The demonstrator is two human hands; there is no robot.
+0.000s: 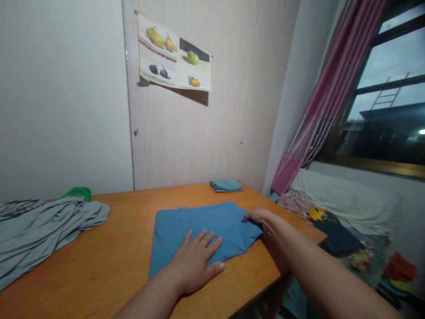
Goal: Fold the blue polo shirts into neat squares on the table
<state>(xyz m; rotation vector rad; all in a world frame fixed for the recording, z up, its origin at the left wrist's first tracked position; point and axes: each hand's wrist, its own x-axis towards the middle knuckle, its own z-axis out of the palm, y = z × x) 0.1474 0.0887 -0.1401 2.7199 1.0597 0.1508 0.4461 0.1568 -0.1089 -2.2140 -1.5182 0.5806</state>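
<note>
A blue cloth or garment (pixel 206 221), whose exact kind I cannot make out, lies spread on the wooden table in front of me. Flat on its near part rests my left hand (pixel 199 261), fingers spread and pointing away from me. At the cloth's right end, my right hand (pixel 259 215) pinches the edge, with that corner bunched and slightly lifted. Part of the right hand's grip is hidden by the cloth and wrist. Behind it, near the table's far edge, sits a small folded blue-grey cloth (pixel 226 186).
Crumpled grey fabric (pixel 56 226) covers the table's left side, with a green piece (pixel 79 192) behind it. The orange-brown wooden table (pixel 109 261) ends at a corner on the right. Beyond it are heaped clothes (pixel 338 237) beneath a window and a pink curtain (pixel 318 110).
</note>
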